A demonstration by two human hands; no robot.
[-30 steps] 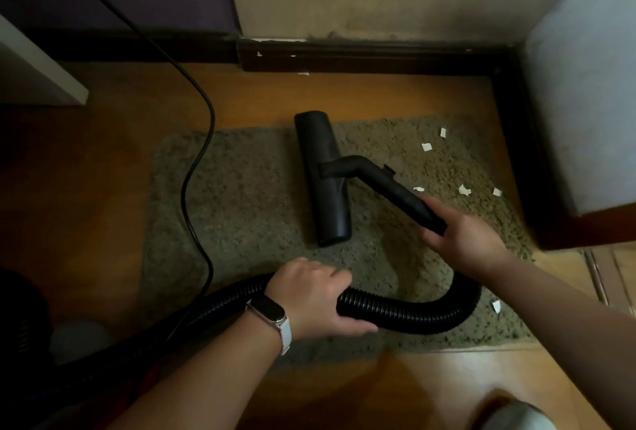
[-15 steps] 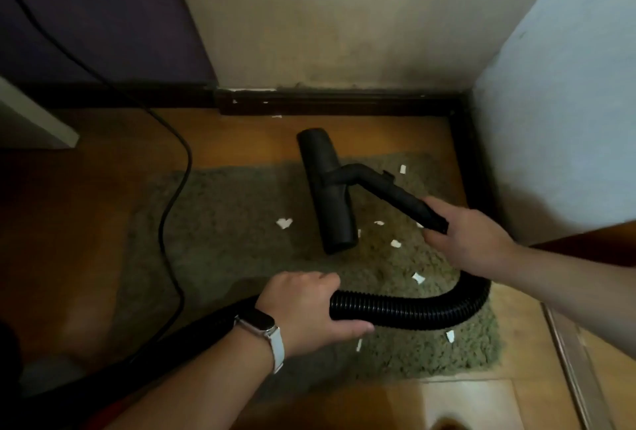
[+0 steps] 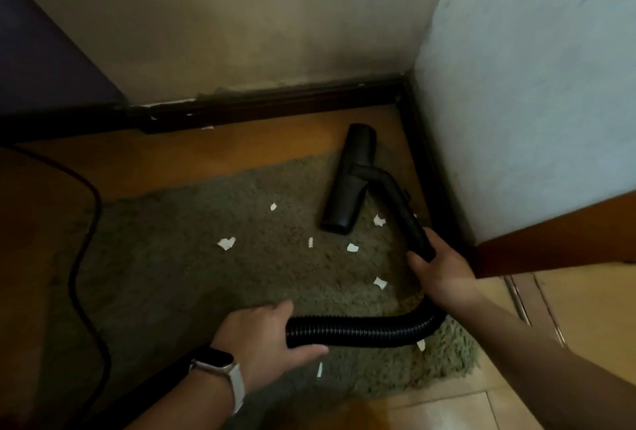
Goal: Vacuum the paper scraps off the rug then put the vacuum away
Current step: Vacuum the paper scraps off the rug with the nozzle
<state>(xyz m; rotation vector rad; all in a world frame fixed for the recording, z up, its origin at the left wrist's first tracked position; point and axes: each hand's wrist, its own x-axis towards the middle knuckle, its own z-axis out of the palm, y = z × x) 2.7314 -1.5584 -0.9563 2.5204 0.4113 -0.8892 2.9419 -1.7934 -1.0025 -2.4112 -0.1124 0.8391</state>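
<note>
Two hands hold the black hose (image 3: 361, 330). The left hand (image 3: 265, 340) grips it. The right hand (image 3: 442, 271) grips the tube (image 3: 402, 212). White paper scraps (image 3: 226, 243) lie on the rug (image 3: 165, 257).

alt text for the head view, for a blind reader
A person's right hand grips a black vacuum wand and the left hand holds its ribbed hose, with the floor nozzle at the far right corner of a shaggy rug. White paper scraps dot the rug, and a black cord trails at left.

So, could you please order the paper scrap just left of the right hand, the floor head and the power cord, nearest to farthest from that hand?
1. Paper scrap, just left of the right hand.
2. Floor head, farther ahead.
3. Power cord, far left.
</note>
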